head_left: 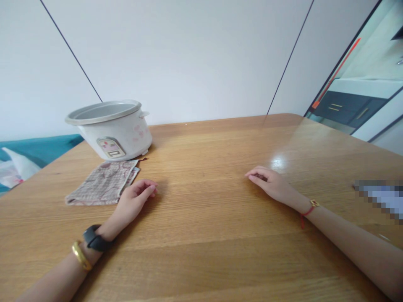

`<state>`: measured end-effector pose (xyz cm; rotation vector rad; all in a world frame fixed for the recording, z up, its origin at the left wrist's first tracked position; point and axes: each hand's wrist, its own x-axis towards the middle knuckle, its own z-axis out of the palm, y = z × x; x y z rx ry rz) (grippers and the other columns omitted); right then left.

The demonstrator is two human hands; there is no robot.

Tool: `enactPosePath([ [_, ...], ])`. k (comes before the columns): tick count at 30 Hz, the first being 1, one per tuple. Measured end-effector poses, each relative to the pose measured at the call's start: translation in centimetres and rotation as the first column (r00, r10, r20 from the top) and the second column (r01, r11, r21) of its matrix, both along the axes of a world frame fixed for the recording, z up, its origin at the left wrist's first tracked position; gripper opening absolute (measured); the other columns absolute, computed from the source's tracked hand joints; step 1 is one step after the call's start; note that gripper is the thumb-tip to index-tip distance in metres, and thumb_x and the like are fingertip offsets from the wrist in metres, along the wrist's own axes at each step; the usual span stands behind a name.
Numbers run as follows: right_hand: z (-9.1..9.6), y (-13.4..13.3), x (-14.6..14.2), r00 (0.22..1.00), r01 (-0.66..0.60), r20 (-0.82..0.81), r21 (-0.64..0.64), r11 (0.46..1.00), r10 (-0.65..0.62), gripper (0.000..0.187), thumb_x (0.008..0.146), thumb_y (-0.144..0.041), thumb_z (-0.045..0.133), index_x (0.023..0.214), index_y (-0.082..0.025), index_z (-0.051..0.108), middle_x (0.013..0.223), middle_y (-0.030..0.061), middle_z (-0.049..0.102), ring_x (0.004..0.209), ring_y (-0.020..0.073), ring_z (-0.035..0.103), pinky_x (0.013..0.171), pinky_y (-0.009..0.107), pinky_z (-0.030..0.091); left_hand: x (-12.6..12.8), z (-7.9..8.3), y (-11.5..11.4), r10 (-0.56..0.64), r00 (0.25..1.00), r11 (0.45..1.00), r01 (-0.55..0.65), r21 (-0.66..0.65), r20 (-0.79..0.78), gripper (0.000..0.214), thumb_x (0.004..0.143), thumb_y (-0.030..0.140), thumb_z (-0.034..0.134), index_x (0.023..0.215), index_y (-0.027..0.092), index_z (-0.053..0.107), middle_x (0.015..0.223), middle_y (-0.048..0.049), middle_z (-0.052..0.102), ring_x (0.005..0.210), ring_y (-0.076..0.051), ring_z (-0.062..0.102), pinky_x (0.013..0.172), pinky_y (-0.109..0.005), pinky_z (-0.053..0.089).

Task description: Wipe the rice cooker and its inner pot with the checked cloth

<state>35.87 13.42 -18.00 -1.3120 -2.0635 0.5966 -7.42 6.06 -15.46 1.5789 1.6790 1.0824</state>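
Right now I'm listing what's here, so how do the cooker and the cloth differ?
The cooker stands upright and tall; the cloth lies low and folded. The cooker is mostly white with pink marks, while the cloth has a brownish pattern. The cooker looks hard and rounded, the cloth soft and angular. Both rest on the table.

The worktop [201, 235] is of light brown wood, with a visible grain and a rounded far right corner. Near its far left corner, a white cooker [134, 136] stands upright. Just in front of it lies a folded, patterned cloth [97, 184]. Toward the right edge lies a pixelated object [382, 199].
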Motion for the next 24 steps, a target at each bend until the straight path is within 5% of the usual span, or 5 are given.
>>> enactPosePath([
  [24, 0.09, -0.05, -0.07, 1.000, -0.011, 0.013, 0.015, 1.000, 0.011, 0.029, 0.092, -0.045, 0.051, 0.091, -0.023, 0.070, 0.099, 0.0078, 0.070, 0.091, 0.0232, 0.064, 0.081, 0.040, 0.049, -0.43, -0.48, 0.09, -0.018, 0.999, 1.000, 0.018, 0.013, -0.036, 0.032, 0.081, 0.050, 0.063, 0.085, 0.019, 0.066, 0.068, -0.0016, 0.067, 0.065, -0.018, 0.062, 0.060, -0.027, 0.047],
])
